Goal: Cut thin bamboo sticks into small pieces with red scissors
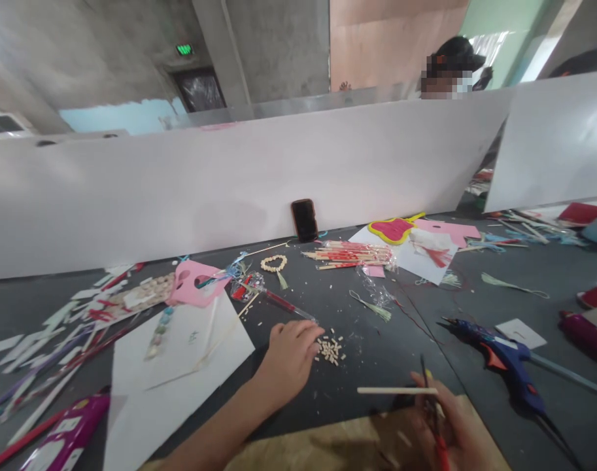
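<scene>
My left hand (291, 356) rests on the dark table, fingers curled down beside a small pile of cut wood bits (330, 349). My right hand (458, 428) is closed round red-handled scissors (434, 418) and also holds a thin wooden stick (396, 390) lying level across the blades. A brown board (327, 445) lies under both forearms at the near edge.
A blue glue gun (504, 360) lies to the right. White paper sheets (180, 366), a pink mask (197, 282), a bead heart (273, 263), a stick bundle (350, 254) and a phone (305, 220) against the white partition (180, 190) lie about. A person stands behind the partition.
</scene>
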Demonstrator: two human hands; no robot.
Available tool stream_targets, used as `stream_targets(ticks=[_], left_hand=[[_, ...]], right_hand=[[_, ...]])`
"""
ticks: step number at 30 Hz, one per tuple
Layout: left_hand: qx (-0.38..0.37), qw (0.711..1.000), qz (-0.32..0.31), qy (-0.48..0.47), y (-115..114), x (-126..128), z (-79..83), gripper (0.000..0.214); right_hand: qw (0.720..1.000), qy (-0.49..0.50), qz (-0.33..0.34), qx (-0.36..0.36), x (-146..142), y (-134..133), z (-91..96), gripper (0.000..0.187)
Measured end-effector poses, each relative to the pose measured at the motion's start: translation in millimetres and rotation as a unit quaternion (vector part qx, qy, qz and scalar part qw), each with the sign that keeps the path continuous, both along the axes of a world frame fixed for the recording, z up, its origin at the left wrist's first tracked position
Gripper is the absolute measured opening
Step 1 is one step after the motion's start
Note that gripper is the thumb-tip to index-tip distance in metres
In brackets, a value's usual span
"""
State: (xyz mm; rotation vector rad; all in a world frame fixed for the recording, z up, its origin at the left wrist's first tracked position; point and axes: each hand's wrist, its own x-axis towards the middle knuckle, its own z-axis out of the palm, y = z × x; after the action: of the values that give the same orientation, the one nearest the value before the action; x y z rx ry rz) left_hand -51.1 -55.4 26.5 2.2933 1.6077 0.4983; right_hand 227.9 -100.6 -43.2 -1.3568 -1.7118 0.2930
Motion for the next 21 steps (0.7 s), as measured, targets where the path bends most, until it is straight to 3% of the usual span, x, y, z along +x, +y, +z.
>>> stream_targets(ticks=[3,6,9,15,21], left_hand=[[-0.024,0.993,-0.004,-0.117,-16.0,13.9,14.8,0.034],[-0.076,0.978,-0.028,-0.193,-30.2,25.2,20.2,0.035],[-0.097,0.967,-0.051,-0.228,-38.2,34.1,16.1,0.039],[-0.095,0.939,-0.034,-0.330,-43.8,45.1,6.3,0.030],[-0.081,0.941,0.006,-0.328,-45.5,42.7,-1.0,0.031]], right_hand=[[0.992,-0.090,0.066,0.066,-5.0,4.0,6.2,0.037],[0.986,-0.132,0.085,0.062,-13.0,6.4,9.7,0.040],[0.986,-0.146,0.081,0.017,-21.2,7.3,14.2,0.040],[0.984,-0.131,0.112,-0.052,-38.4,2.6,27.5,0.044],[0.979,-0.122,0.143,-0.083,-48.1,-0.8,24.6,0.059]])
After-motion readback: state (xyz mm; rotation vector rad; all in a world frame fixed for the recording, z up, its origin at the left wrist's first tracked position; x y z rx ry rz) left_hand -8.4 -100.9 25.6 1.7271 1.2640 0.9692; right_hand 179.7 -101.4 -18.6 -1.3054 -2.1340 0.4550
